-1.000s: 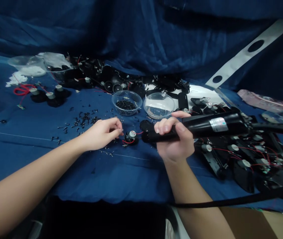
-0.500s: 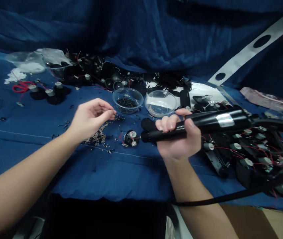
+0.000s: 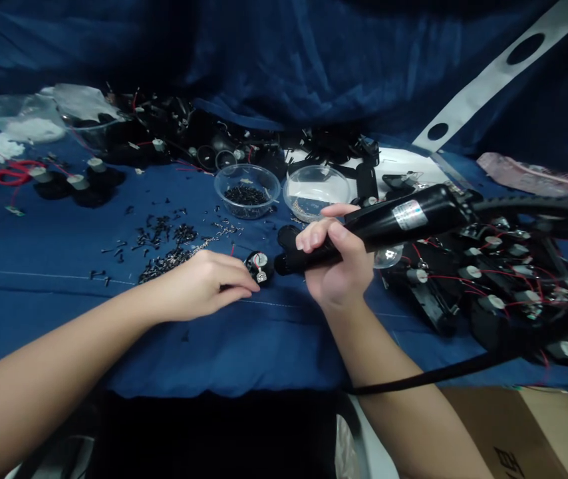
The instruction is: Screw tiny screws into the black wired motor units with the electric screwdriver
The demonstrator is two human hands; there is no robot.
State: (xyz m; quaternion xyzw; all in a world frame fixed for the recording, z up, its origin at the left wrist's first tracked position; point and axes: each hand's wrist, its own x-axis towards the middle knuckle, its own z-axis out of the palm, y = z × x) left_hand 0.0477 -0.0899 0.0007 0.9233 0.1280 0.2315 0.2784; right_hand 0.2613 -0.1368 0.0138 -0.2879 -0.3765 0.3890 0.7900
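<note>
My right hand (image 3: 336, 259) is wrapped round a black electric screwdriver (image 3: 388, 223) with a silver label, tilted so its nose points down and left. Just beyond that nose sits a small round black part with a white motor (image 3: 260, 261) and a red wire. My left hand (image 3: 214, 285) is closed at the near left edge of this part, thumb and fingers drawn together; what is between the fingertips is hidden. Behind the left hand lies a pile of loose small screws (image 3: 169, 256), dark and silvery.
Two clear bowls stand behind: the left bowl (image 3: 221, 199) holds black screws, the right bowl (image 3: 341, 199) a few light ones. Wired black motor units (image 3: 473, 274) crowd the right. The screwdriver's black cable (image 3: 428, 379) crosses my right forearm. Red wire (image 3: 12, 174) lies far left.
My left hand has moved right and toward me, from beyond the screw pile to the small motor part. The screwdriver's nose has shifted slightly left, and the whole view has moved a little.
</note>
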